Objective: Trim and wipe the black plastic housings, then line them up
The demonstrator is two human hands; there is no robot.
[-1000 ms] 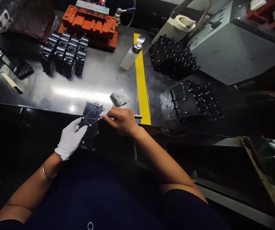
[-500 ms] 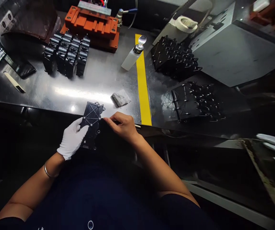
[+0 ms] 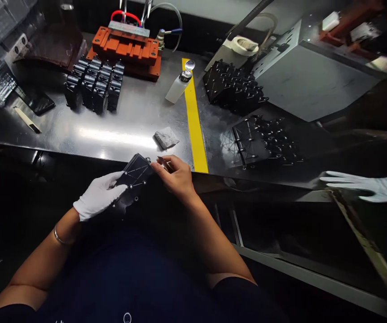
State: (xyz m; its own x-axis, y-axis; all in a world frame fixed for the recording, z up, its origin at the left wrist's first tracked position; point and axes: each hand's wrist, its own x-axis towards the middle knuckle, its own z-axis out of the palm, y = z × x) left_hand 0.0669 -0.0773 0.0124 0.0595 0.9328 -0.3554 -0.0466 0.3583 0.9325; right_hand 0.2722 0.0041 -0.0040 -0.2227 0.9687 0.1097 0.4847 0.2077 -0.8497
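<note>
My left hand [image 3: 101, 194], in a white glove, is closed around the edge of a black plastic cover [image 3: 139, 170] with raised ribs and small screw bosses. The cover is tilted in front of the table's edge. My right hand [image 3: 177, 177] is bare, its fingers pinched at the cover's upper right corner. A slim, dark-tipped tool [image 3: 163, 162] shows between those fingers; most of it is hidden. On the table just beyond lies a folded grey cloth [image 3: 166, 138].
Black moulded parts [image 3: 94, 85] stand in rows before an orange fixture [image 3: 126, 49]. A pump bottle [image 3: 179, 85] is beside yellow tape [image 3: 195, 130]. More black parts [image 3: 234, 85] sit near a grey metal box [image 3: 291, 76]. Another person's gloved hand [image 3: 365, 185] reaches in from the right.
The cover has turned clockwise and its top edge has tipped. My right hand has moved to its upper corner. The other person's gloved hand has come further in from the right.
</note>
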